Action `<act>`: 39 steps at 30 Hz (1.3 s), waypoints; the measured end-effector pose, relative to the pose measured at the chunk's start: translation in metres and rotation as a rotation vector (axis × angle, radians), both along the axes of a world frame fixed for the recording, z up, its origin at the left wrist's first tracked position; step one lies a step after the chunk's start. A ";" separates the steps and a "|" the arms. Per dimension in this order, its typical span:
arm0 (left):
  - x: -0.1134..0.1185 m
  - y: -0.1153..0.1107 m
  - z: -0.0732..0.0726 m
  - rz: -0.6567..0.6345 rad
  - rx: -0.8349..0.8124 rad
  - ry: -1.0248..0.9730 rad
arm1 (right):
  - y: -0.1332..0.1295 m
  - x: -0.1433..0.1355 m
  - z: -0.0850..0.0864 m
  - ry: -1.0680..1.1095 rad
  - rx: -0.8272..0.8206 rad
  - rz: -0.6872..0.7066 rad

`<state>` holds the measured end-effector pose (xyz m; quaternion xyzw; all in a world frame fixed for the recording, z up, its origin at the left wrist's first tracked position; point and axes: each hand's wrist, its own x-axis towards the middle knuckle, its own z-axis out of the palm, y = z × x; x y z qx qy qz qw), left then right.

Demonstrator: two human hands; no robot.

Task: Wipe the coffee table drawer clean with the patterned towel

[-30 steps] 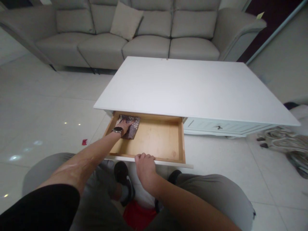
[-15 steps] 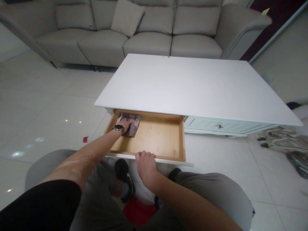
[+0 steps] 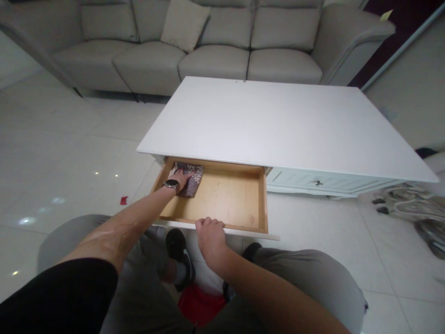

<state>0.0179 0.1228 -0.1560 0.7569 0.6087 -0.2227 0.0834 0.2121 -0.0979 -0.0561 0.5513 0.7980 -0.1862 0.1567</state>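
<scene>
A wooden drawer [image 3: 231, 197] stands pulled out from the left half of the white coffee table [image 3: 278, 123]. In its back left corner lies a folded cloth [image 3: 193, 184] with a dark purple-brown and pale pattern. My left hand [image 3: 181, 177], with a watch [image 3: 171, 184] at the wrist, rests flat on top of the cloth, fingers spread. The fingers of my right hand [image 3: 210, 236] are hooked over the top edge of the drawer front [image 3: 248, 234], near its middle. Its thumb is hidden.
Beyond the table runs a long grey sofa [image 3: 215, 62] with a beige cushion [image 3: 185, 24]. A second, shut drawer [image 3: 299, 180] is on the right. Between my feet is a red object [image 3: 201, 304]; a small red scrap [image 3: 124, 200] lies on the floor at left.
Almost nothing differs: both hands, the cloth and the drawer keep their places. The whole view has shifted very slightly.
</scene>
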 end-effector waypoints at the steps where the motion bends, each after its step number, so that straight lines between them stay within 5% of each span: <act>1: 0.000 0.000 0.000 -0.003 -0.001 -0.006 | 0.000 0.000 0.000 -0.004 -0.001 0.002; 13: -0.003 0.003 0.007 -0.106 -0.063 0.035 | 0.001 0.000 0.006 -0.020 -0.023 0.004; 20: 0.018 0.004 0.019 -0.154 -0.065 -0.011 | 0.000 0.001 0.005 0.018 -0.025 -0.022; 29: 0.076 -0.003 0.021 -0.266 -0.044 -0.057 | 0.000 0.001 0.005 -0.015 -0.006 0.007; 39: 0.191 -0.003 0.019 -0.436 -0.040 -0.184 | 0.003 -0.002 0.001 -0.004 -0.058 -0.009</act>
